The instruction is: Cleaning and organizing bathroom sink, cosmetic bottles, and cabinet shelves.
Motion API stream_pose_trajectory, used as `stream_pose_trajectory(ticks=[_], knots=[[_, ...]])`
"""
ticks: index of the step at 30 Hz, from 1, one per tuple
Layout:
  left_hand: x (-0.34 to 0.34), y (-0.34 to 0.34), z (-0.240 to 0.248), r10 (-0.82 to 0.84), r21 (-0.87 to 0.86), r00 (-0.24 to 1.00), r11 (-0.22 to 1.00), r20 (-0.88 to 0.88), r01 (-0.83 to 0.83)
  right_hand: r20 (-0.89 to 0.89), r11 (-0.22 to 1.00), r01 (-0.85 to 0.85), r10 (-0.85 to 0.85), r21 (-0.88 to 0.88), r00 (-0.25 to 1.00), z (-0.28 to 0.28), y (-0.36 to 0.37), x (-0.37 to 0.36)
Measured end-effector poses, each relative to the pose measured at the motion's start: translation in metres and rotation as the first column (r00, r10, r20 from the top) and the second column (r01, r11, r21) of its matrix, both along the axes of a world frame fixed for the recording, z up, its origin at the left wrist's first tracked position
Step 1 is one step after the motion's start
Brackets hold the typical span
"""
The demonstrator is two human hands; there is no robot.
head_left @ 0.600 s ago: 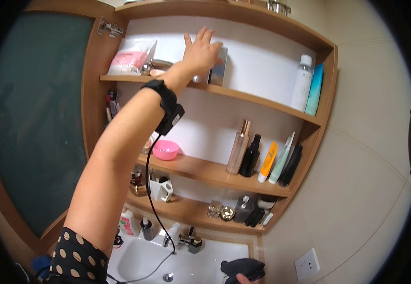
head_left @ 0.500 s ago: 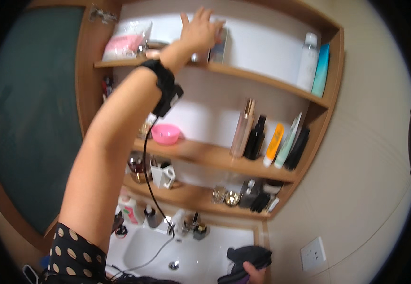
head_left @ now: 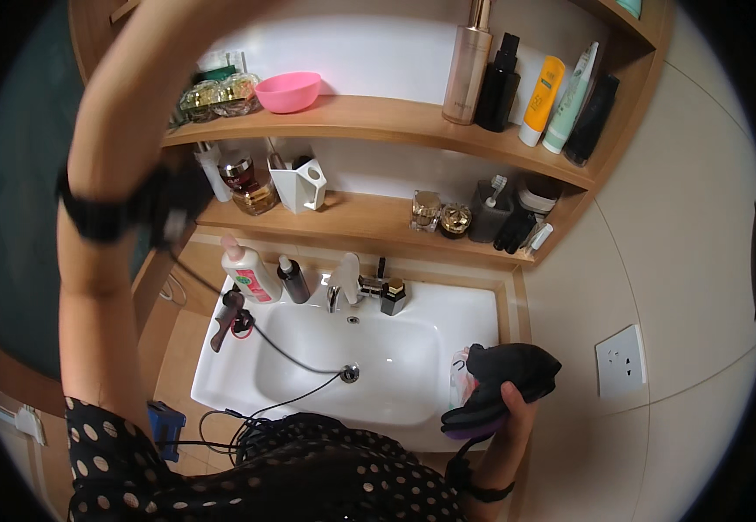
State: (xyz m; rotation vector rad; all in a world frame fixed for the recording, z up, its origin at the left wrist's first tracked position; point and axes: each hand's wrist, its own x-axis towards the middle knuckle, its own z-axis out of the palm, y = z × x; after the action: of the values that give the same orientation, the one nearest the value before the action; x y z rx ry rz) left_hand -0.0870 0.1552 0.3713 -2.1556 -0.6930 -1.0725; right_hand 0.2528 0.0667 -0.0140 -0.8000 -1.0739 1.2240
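Through the head camera I found print but could read little. Well left of the right hand (head_left: 519, 413), the white pump bottle (head_left: 252, 271) carried a pinkish-red label with a green emblem. On the shelf above that hand, the orange tube (head_left: 541, 100), pale green tube (head_left: 571, 100) and rose-tinted bottle (head_left: 465, 76) bore small lettering. At the left wrist, the dark box (head_left: 173, 204) had a blurred pale sticker.

Above the white ceramic sink (head_left: 400, 352) sits a round pink bowl (head_left: 287, 94); right of the sink, a square white wall socket (head_left: 622, 361).
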Motion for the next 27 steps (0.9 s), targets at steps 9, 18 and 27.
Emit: stream_pose_trajectory(ticks=[9,18,27], knots=[[0.04,-0.047,-0.288,-0.246,-0.878,0.917,0.293,0.313,0.378,-0.075,1.0,-0.002,0.003,0.009,0.997,-0.008,-0.019,-0.005],[0.001,-0.068,-0.601,0.099,-0.976,0.994,-0.215,-0.04,-0.018,-0.104,0.974,0.068,-0.092,-0.218,0.99,-0.05,-0.054,0.011],[-0.131,-0.092,-0.614,0.761,-0.99,0.637,0.136,0.125,0.032,0.025,0.969,0.085,-0.081,-0.232,0.996,-0.071,-0.04,-0.022]])
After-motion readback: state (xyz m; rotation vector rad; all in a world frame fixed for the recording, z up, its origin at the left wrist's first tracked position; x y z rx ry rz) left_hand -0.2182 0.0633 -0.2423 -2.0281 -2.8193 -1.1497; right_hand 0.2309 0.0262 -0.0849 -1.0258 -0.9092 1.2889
